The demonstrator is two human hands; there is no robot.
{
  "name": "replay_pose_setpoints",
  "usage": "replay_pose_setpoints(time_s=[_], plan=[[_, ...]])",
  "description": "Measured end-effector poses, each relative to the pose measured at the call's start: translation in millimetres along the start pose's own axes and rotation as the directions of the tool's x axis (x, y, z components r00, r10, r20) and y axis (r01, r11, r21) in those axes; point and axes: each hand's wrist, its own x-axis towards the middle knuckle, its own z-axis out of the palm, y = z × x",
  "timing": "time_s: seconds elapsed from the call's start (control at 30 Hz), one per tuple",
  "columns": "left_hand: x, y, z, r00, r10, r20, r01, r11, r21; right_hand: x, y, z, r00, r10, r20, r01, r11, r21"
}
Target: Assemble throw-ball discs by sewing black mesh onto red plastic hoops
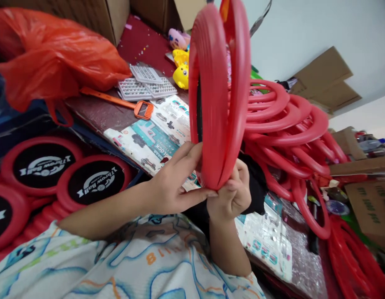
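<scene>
Upright before me stand two red plastic ring halves, edge on, meeting at the bottom and gaping apart toward the top. A strip of black shows inside the left half. My left hand grips the lower left side, its thumb along the bottom edge. Closed around the lower right side is my right hand, its thumb close to the left thumb at the seam. Finished-looking red discs with black faces marked "Throw Ball" are piled at my left. Loose red rings lie heaped to the right.
Printed cardboard sheets cover the table under my hands. An orange plastic tool, white trays of small parts and a yellow toy lie beyond. An orange bag sits far left; cardboard boxes stand right.
</scene>
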Motion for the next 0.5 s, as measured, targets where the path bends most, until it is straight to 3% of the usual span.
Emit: replay_pose_setpoints(time_s=[0.13,0.37,0.5], plan=[[-1.8,-3.6,6.8,1.0,-0.02,-0.003,0.019,0.997,-0.075,-2.5,3.2,-0.8,1.0,-0.004,-0.023,0.005,0.999,0.044],[3.3,-2.3,6.9,0.998,-0.021,0.066,0.022,0.999,-0.022,7.0,6.1,-8.5,0.997,0.031,0.076,-0.041,0.991,0.13],[0.2,-5.4,9.6,0.997,-0.027,0.068,0.029,0.999,-0.032,4.0,5.8,-9.9,0.998,0.026,0.057,-0.033,0.991,0.133]])
